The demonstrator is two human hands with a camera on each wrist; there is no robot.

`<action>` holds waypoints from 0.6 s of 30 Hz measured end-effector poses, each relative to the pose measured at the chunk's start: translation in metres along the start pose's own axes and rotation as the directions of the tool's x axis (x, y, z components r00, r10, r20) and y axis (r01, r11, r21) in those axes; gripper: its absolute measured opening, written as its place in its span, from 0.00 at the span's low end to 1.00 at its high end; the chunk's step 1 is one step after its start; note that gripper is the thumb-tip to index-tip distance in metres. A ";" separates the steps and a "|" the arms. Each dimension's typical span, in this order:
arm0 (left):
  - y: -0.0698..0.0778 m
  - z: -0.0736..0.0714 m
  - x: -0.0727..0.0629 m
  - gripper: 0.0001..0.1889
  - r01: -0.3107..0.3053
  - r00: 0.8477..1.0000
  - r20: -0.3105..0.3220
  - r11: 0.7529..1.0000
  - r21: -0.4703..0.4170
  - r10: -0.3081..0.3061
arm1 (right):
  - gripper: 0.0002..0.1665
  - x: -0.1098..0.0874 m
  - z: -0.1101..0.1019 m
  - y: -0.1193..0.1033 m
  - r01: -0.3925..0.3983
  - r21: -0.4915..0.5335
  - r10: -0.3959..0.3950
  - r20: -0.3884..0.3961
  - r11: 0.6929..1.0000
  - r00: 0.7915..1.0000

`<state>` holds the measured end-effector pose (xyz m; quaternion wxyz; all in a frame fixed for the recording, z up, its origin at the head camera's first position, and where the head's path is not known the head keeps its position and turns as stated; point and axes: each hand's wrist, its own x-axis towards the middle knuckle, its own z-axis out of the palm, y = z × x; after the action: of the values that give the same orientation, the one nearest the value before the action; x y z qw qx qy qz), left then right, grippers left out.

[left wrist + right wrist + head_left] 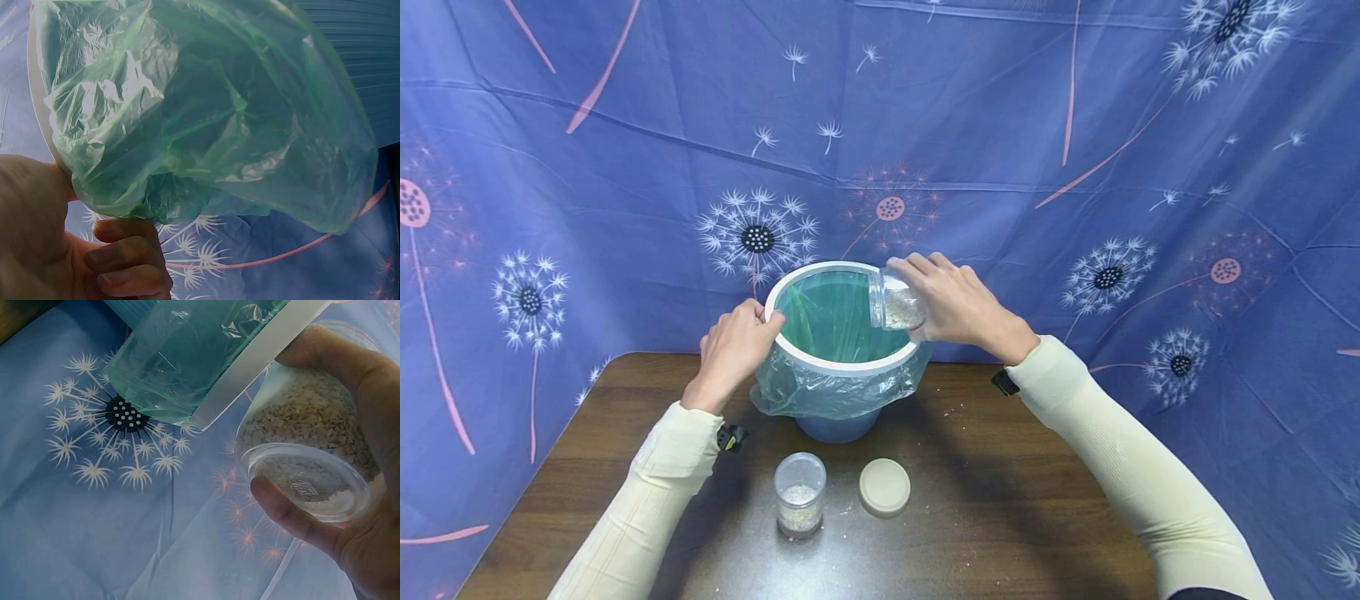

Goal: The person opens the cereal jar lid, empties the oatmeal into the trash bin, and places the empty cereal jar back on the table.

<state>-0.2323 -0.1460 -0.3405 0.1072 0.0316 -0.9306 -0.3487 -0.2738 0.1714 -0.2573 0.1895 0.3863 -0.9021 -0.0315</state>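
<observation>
A blue trash bin [837,427] with a white rim [842,367] stands on the table, lined with a thin green plastic bag [250,125] that hangs over its outside. My left hand [735,346] grips the left side of the rim, thumb at the top edge and fingers outside. In my right hand [958,304] is a clear jar [898,304], tipped on its side with its mouth pointing left over the bin's opening. Pale brown flakes [312,412] lie inside that jar. The right wrist view shows its round base [306,481] between the fingers.
Nearer me on the table stands a second clear jar [800,496], upright and partly filled with pale flakes. A cream round lid [884,487] lies to its right. Small crumbs are scattered over the brown wooden table [1015,500]. A blue patterned cloth [985,108] hangs behind.
</observation>
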 end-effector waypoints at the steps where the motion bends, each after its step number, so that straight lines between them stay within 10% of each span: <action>1: 0.000 0.000 0.000 0.16 0.001 1.000 0.001 1.000 0.000 -0.001 | 0.63 0.000 0.000 0.000 0.001 0.000 -0.001 -0.001 1.000 1.000; 18: 0.000 0.000 0.001 0.17 0.001 1.000 0.000 1.000 0.007 -0.001 | 0.63 0.002 -0.003 -0.004 0.011 -0.033 -0.011 0.020 0.999 1.000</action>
<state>-0.2329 -0.1458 -0.3403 0.1071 0.0323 -0.9317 -0.3457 -0.2712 0.1678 -0.2546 0.1867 0.3877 -0.9012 -0.0514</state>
